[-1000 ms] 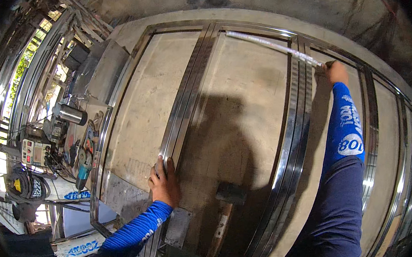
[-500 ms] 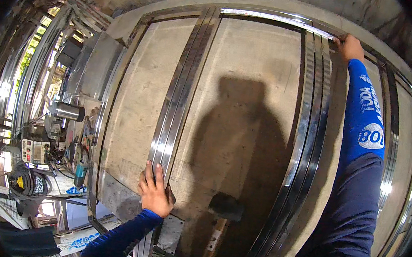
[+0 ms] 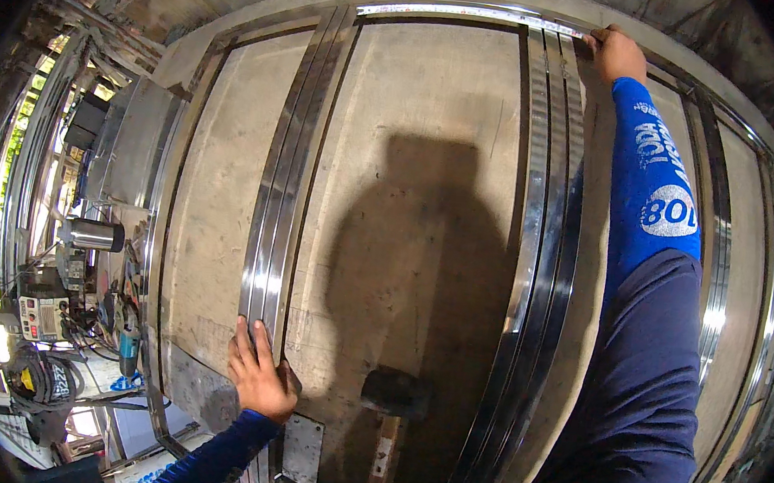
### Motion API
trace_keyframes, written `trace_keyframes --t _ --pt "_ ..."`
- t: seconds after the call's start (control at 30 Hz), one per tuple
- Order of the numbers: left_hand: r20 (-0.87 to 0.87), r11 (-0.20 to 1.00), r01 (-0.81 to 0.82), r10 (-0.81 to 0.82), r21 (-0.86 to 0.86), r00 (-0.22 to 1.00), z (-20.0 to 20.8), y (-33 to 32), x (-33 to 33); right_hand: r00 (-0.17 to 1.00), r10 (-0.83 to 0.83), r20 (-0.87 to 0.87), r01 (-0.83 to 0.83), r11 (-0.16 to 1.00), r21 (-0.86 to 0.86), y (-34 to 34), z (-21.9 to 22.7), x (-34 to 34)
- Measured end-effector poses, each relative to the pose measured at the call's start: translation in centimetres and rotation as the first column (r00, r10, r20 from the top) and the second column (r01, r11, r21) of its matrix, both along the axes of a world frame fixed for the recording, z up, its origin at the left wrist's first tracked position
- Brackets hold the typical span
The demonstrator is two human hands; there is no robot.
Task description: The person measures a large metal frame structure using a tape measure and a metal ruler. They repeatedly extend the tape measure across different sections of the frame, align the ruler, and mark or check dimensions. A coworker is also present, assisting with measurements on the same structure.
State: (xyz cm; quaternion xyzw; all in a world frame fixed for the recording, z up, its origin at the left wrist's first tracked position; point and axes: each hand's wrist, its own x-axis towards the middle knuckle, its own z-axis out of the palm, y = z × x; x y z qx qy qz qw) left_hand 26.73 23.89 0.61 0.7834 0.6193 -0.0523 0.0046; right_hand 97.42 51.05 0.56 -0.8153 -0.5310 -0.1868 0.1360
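- A black coiled cable (image 3: 43,378) lay at the far left, just below a box-shaped machine with a pale front panel (image 3: 42,317).
- A silver metal cylinder with a dark end (image 3: 92,234) lay on its side above that machine.
- A teal-bodied power tool (image 3: 128,352) stood beside the left edge of a rectangular polished-metal frame (image 3: 273,22).
- The frame lay on a pale tan surface (image 3: 420,86).
- A left set of narrow, shiny metal bars (image 3: 272,258) ran lengthwise within the frame.
- The left hand (image 3: 261,383) was spread wide, palm down, with its fingertips on the lower part of these bars.
- A flat grey metal plate (image 3: 302,449) lay just to the right of the left wrist.
- A mallet with a black block head (image 3: 391,391) and a brown handle lay between the two bar sets.
- A pale measuring tape (image 3: 465,12) extended along the top rail, from the left bars past the right set of shiny metal bars (image 3: 548,210).
- The right hand (image 3: 617,55) was closed around the tape's right end; the grip was partly hidden.
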Motion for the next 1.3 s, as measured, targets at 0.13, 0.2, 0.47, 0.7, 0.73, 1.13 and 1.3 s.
trace_keyframes --t 0.13,0.2,0.47,0.7,0.73,1.13,1.3 --pt "0.016 1.0 0.001 -0.001 0.009 1.0 -0.1 0.0 0.0 1.0 0.01 0.007 -0.01 0.999 0.041 0.5 -0.3 0.6" --pt "0.017 1.0 -0.001 0.001 0.007 1.0 0.0 0.0 0.0 0.998 0.044 0.035 -0.046 0.997 0.063 0.5 -0.6 0.6" --pt "-0.006 1.0 0.014 -0.014 0.022 1.0 0.2 0.0 0.1 0.996 0.063 0.069 -0.075 0.981 0.178 -0.2 -1.4 0.4" --pt "-0.02 1.0 0.019 -0.019 0.02 1.0 0.1 0.1 0.1 0.993 0.077 0.092 -0.094 0.976 0.197 -0.3 -1.6 0.4" --pt "-0.02 1.0 0.019 -0.019 0.019 1.0 0.1 0.0 0.1 0.992 0.079 0.095 -0.096 0.976 0.193 -0.4 -1.5 0.3" --pt "-0.01 1.0 0.014 -0.013 0.028 1.0 -0.1 0.0 0.0 0.994 0.049 0.098 -0.063 0.987 0.145 -0.3 -1.3 0.0" --pt "-0.006 0.999 0.017 -0.017 0.037 1.0 -0.1 0.0 0.0 0.994 0.049 0.097 -0.064 0.985 0.159 -0.3 -1.3 0.0"
